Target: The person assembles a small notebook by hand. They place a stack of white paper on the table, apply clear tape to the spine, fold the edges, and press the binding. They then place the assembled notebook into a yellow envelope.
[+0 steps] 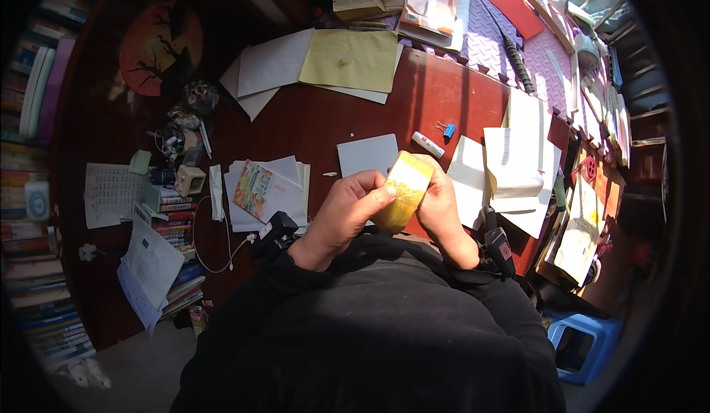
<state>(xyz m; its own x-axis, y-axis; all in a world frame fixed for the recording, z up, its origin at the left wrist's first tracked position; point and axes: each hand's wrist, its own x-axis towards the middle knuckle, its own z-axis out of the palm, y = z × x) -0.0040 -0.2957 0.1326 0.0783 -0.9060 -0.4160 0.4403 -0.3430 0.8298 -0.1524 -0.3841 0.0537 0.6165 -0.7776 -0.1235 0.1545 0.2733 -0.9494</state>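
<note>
One colourful booklet [255, 191] starts us off at left, lying on loose papers [292, 211] on the red-brown table [296, 128]. Next, my left hand [340, 210]: thumb pressed to the face of a yellow tape roll [408, 184], other fingers curled together, tips hidden. And there's the roll, up between both hands, above the table's near edge! Across to my right hand [441, 210], gripping its right side; I can't tell where those fingertips sit. Farther back, a white tube [428, 144], then a blue clip [447, 130].
</note>
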